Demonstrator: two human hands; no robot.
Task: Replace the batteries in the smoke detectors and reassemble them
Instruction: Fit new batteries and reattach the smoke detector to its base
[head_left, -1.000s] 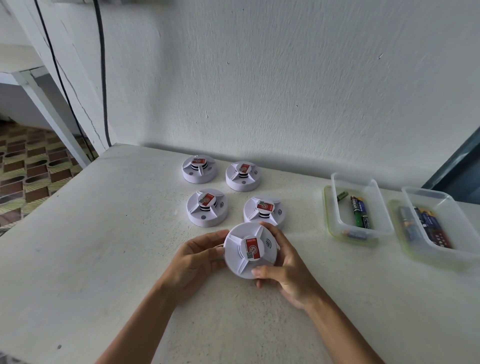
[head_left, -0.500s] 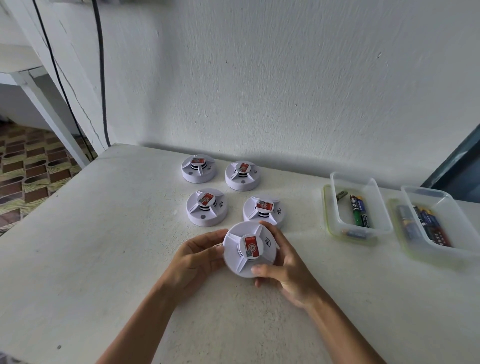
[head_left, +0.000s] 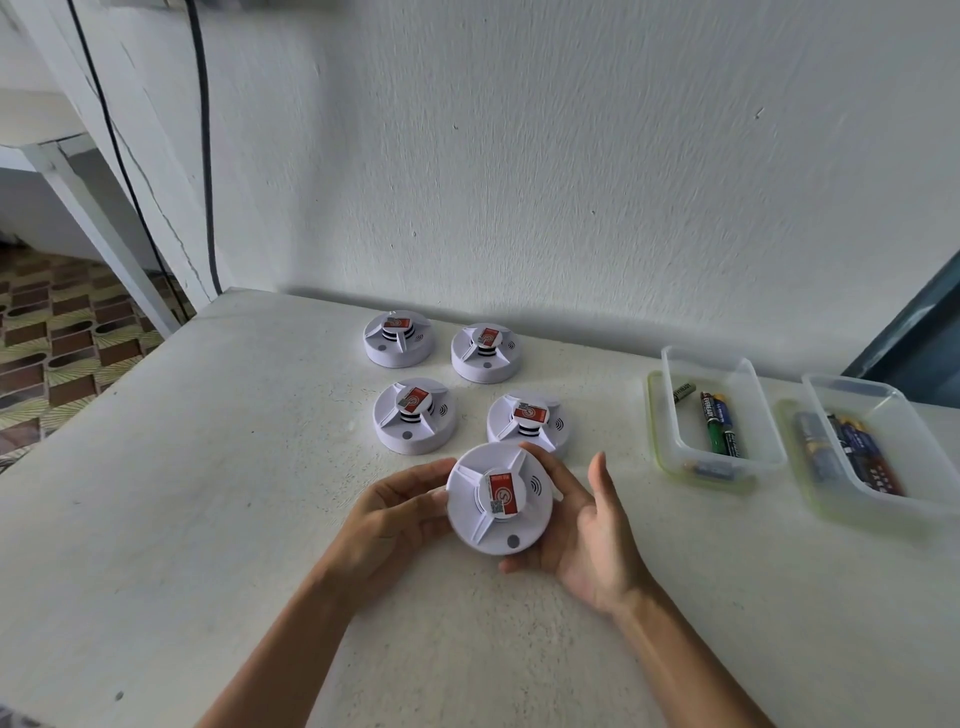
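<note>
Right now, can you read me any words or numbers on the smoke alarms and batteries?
Red sticker on the held smoke alarm: a round logo and small print, too blurred to read.
Stickers on the four alarms on the table: too small to read.
Green and black battery in the left tub: white lettering, too blurred to read.
Batteries in the right tub: print unreadable.

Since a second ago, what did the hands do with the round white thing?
The right hand opened, its thumb lifting off the held smoke detector, which has turned so its red label stands upright. The left hand still grips its left edge. The four detectors behind and both battery tubs stayed put.
</note>
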